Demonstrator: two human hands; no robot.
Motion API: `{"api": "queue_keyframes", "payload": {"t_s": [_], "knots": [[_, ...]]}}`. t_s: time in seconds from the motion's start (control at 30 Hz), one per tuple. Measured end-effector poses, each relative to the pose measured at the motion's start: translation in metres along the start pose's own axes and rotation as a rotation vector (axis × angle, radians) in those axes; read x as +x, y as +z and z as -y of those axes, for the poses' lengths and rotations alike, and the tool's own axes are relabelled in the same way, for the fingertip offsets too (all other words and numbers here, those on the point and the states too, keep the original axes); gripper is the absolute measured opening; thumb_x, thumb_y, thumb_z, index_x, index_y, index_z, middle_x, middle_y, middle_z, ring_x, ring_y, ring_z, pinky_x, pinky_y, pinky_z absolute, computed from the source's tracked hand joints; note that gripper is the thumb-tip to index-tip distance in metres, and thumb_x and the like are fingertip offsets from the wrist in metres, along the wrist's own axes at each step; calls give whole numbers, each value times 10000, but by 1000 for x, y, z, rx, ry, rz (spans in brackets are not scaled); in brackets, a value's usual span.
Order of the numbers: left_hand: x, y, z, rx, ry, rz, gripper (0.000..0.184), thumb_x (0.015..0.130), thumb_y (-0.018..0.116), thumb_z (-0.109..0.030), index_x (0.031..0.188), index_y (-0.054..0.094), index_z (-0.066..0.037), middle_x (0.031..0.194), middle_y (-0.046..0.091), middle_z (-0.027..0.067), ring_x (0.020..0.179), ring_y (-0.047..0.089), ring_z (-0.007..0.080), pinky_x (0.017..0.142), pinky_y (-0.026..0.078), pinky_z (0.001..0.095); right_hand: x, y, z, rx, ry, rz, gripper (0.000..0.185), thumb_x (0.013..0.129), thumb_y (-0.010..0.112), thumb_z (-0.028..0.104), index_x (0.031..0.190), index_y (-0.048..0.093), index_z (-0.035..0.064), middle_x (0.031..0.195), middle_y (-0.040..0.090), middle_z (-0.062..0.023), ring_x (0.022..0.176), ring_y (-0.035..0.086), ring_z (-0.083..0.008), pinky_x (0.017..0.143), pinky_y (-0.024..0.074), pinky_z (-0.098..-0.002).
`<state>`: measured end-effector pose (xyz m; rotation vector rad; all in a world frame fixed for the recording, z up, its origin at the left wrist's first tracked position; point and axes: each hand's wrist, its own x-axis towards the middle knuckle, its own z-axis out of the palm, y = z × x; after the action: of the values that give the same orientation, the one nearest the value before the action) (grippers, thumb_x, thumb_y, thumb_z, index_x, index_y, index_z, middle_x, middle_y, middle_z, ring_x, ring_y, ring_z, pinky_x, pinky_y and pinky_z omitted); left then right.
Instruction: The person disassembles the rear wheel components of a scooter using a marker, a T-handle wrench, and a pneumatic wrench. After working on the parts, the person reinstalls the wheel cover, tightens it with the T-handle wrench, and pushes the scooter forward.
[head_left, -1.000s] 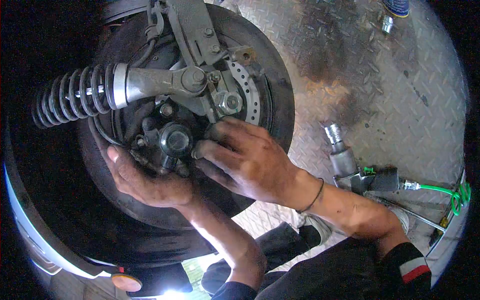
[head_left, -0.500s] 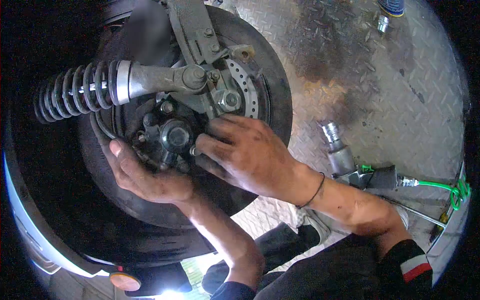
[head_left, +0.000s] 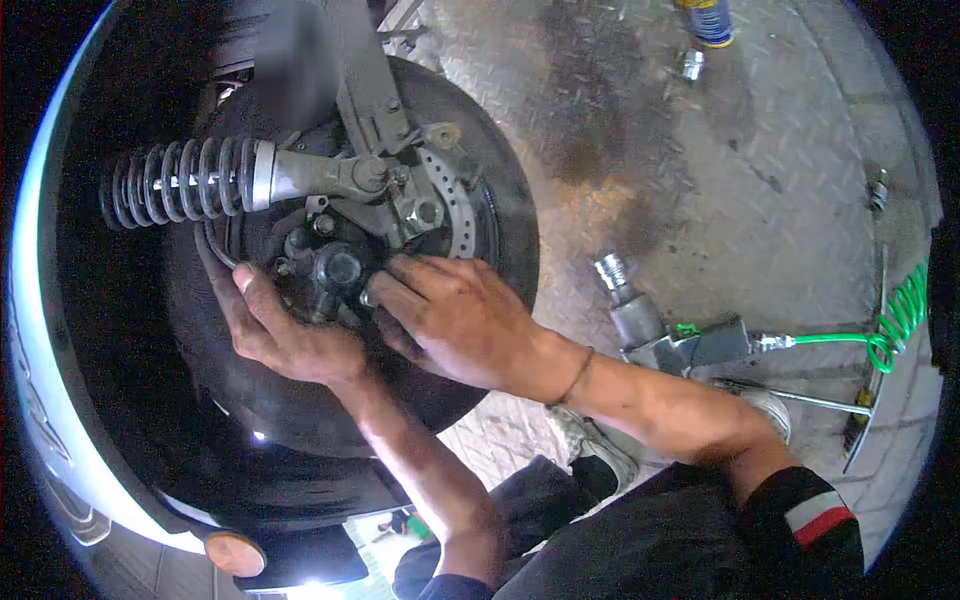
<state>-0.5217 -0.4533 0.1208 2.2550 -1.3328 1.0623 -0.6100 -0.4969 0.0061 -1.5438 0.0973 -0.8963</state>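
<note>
A black brake caliper [head_left: 338, 265] sits between my hands, in front of the wheel [head_left: 400, 400]. My left hand [head_left: 290, 335] cups it from the lower left, with the thumb up and the fingers bent behind the caliper. My right hand [head_left: 460, 315] is closed at the caliper's right side, its fingertips beside a small silver bolt head [head_left: 368, 298]. The undersides of those fingers are hidden. Just above my right hand are the drilled brake disc [head_left: 452, 195] and a large axle nut [head_left: 421, 213]. A coil-spring shock absorber [head_left: 200, 182] reaches in from the left.
An impact wrench [head_left: 640, 325] with a socket lies on the metal floor, right of my right forearm, joined to a green coiled hose [head_left: 903, 310]. Beyond it are a T-handle wrench [head_left: 810, 395], a loose socket [head_left: 692, 65] and a blue can [head_left: 708, 22]. White bodywork [head_left: 45, 330] curves along the left.
The camera view has shifted, so the wheel and floor tools appear further left. Both hands stay at the caliper with nearly the same hold.
</note>
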Motion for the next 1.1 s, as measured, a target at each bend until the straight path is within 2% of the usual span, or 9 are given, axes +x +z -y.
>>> {"api": "queue_keyframes", "payload": {"t_s": [0.07,0.2,0.6,0.87,0.93,0.97,1.0,1.03,1.1], "knots": [[5,4,-14,-184,-220,-15,562,981,494,-286,1331,510,153,1278,598,291,1091,627,298,968,481,391,1,8,-4,34,-57,-39,358,822,709,236,1078,594,14,896,625,-134,826,664,-324,707,554,-425],[2,0,-14,-143,-214,-18,538,978,501,-279,1343,527,115,1286,598,285,1095,616,311,981,461,413,3,-4,-2,-115,-113,-53,330,824,704,243,1048,603,22,833,617,-140,729,658,-335,622,548,-420],[7,-3,-21,-242,-244,24,533,993,488,-248,1389,473,109,1418,500,286,1283,516,357,1098,361,408,4,-12,5,-128,-81,-9,351,857,663,331,1007,621,16,789,643,-151,756,647,-364,676,484,-499],[-3,-10,-37,-239,-323,-9,601,1001,525,-329,1399,439,113,1429,484,269,1309,476,365,1123,326,440,-12,-39,-10,-222,13,117,335,854,660,375,795,672,46,759,653,-186,753,655,-368,649,492,-512],[-26,-15,-62,-113,-299,-209,569,993,553,-312,1366,460,108,1384,506,283,1250,505,377,1092,353,463,-15,-91,-27,-457,231,156,199,758,681,243,750,669,45,775,654,-178,756,650,-383,670,517,-488],[-48,-17,-71,47,-257,-290,514,978,587,-291,1294,497,104,1303,535,274,1188,521,373,1067,367,485,-18,-109,-63,-612,179,140,142,702,664,154,784,676,38,821,655,-189,803,653,-382,705,531,-471],[-70,-16,-85,-9,-171,-329,475,969,605,-281,1251,517,92,1248,540,260,1150,521,368,1043,378,498,-18,-124,-92,-732,323,107,168,692,640,75,852,681,40,926,656,-198,879,655,-356,748,543,-451],[-94,-11,-110,-297,-314,-300,451,955,622,-267,1224,530,83,1223,543,252,1130,527,356,1018,392,493,-21,-141,-126,-887,259,-29,226,707,623,31,924,683,36,1006,650,-192,939,653,-342,789,545,-454],[-135,-18,-119,-64,-42,214,362,890,679,-219,1119,608,51,1114,607,199,1056,560,350,959,420,458,-14,-177,-150,-1105,377,110,255,750,622,36,995,691,16,1119,644,-188,1026,643,-347,818,551,-441]]}}
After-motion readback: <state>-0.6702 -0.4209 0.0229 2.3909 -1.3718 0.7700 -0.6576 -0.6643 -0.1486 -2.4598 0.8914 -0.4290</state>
